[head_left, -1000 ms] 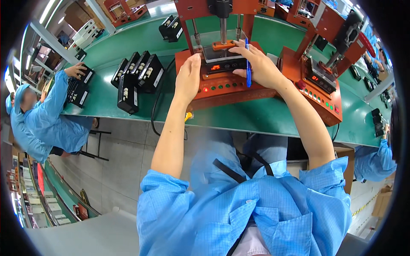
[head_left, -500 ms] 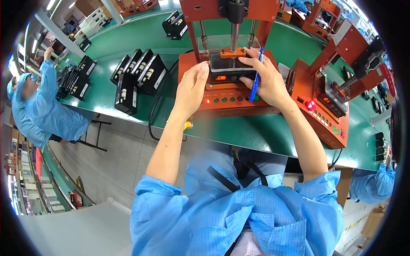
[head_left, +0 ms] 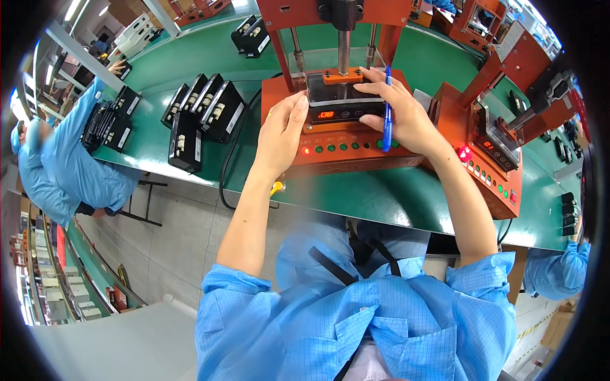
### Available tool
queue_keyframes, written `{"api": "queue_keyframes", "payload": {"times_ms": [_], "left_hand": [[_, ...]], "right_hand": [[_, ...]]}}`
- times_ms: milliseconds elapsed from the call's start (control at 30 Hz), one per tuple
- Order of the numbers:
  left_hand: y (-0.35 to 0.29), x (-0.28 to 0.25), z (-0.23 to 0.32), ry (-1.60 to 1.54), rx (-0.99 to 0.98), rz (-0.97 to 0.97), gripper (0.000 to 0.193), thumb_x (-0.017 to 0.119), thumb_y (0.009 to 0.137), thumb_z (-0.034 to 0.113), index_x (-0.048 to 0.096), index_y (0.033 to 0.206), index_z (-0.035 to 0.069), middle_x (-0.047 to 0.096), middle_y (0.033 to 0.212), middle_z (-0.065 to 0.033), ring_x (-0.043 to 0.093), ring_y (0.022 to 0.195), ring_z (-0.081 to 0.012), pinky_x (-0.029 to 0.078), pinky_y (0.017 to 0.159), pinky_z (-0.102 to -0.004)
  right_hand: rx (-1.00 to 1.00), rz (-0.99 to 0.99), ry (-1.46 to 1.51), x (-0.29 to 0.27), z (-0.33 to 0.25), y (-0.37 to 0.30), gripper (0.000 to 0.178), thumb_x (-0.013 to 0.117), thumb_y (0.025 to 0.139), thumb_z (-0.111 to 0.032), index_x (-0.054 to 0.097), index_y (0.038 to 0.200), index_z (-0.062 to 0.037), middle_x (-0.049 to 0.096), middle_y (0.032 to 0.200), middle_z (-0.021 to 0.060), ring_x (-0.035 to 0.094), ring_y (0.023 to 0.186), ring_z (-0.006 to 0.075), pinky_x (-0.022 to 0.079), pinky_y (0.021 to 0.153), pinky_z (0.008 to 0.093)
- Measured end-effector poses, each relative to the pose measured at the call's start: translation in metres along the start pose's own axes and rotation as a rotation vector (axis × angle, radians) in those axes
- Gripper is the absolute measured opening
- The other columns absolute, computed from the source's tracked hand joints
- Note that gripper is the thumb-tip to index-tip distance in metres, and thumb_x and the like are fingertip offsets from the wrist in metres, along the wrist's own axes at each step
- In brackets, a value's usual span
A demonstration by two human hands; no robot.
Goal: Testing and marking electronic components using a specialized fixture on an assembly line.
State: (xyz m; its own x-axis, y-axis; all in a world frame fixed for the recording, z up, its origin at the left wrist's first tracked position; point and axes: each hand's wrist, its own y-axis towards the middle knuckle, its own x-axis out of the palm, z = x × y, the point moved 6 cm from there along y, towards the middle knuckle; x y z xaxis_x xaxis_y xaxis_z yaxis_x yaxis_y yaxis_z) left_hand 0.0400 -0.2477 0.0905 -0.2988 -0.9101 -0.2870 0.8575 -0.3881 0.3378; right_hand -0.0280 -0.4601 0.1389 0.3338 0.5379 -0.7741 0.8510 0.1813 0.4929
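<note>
Now | left hand flat against black box side, steadying | right hand clamps blue pen — fingers spread over box | box seated in orange press, under ram — squared

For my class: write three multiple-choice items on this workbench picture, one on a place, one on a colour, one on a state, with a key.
1. Where does the group of black boxes stand?
A. left of the orange press
B. on the floor
C. on top of the press

2. What colour is the pen in the right hand?
A. red
B. blue
C. yellow

3. How is the left hand?
A. hanging by the chair
B. closed round a cable
C. laid against the black unit in the orange press

Key: 1 A, they sit on the green bench at left; 2 B, its barrel is blue; 3 C, its fingers touch the unit's left end.
</note>
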Motion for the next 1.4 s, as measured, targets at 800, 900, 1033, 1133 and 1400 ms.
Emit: {"api": "queue_keyframes", "payload": {"times_ms": [800, 900, 1033, 1133, 1400], "left_hand": [[0.0, 0.0, 0.009, 0.021, 0.006, 0.007, 0.047, 0.045, 0.104, 0.041, 0.06, 0.129, 0.004, 0.063, 0.124, -0.0141, 0.055, 0.119, -0.0251, 0.04, 0.103, -0.0341], [0.003, 0.0, 0.004, -0.001, 0.013, 0.015, 0.047, 0.044, 0.104, 0.04, 0.06, 0.129, 0.003, 0.063, 0.125, -0.0143, 0.055, 0.122, -0.0241, 0.038, 0.105, -0.0332], [0.005, 0.005, 0.007, 0.063, 0.036, -0.01, 0.048, 0.042, 0.105, 0.039, 0.059, 0.129, 0.002, 0.061, 0.13, -0.0155, 0.053, 0.127, -0.0233, 0.036, 0.107, -0.033], [0.004, 0.0, 0.007, 0.305, 0.195, -0.043, 0.05, 0.033, 0.107, 0.034, 0.054, 0.133, -0.004, 0.058, 0.134, -0.0179, 0.05, 0.13, -0.0274, 0.033, 0.111, -0.036], [0.006, 0.001, 0.004, 0.034, -0.015, -0.045, 0.056, 0.03, 0.107, 0.041, 0.048, 0.141, 0.0, 0.05, 0.141, -0.0102, 0.048, 0.125, -0.0195, 0.034, 0.107, -0.0345]], "right_hand": [[-0.016, -0.067, -0.014, -0.004, 0.006, -0.003, 0.052, 0.076, 0.08, -0.014, 0.059, 0.13, -0.0137, 0.048, 0.146, 0.0099, 0.041, 0.138, 0.0314, 0.039, 0.112, 0.0424], [0.023, 0.003, 0.002, -0.004, -0.004, -0.006, 0.053, 0.077, 0.081, -0.016, 0.057, 0.13, -0.0133, 0.049, 0.145, 0.0108, 0.043, 0.137, 0.0323, 0.041, 0.11, 0.0416], [0.036, 0.24, 0.095, -0.01, -0.036, -0.076, 0.051, 0.077, 0.082, -0.021, 0.058, 0.127, -0.0075, 0.055, 0.138, 0.0169, 0.049, 0.132, 0.0365, 0.042, 0.106, 0.0443], [0.039, 0.334, -0.075, -0.039, -0.048, -0.149, 0.045, 0.077, 0.08, -0.016, 0.062, 0.122, -0.0064, 0.059, 0.133, 0.0172, 0.052, 0.129, 0.0335, 0.039, 0.105, 0.0446], [0.488, 0.548, -0.194, -0.181, 0.081, -0.22, 0.055, 0.075, 0.083, -0.006, 0.052, 0.134, -0.0047, 0.05, 0.142, 0.0185, 0.043, 0.137, 0.0306, 0.034, 0.113, 0.0379]]}}
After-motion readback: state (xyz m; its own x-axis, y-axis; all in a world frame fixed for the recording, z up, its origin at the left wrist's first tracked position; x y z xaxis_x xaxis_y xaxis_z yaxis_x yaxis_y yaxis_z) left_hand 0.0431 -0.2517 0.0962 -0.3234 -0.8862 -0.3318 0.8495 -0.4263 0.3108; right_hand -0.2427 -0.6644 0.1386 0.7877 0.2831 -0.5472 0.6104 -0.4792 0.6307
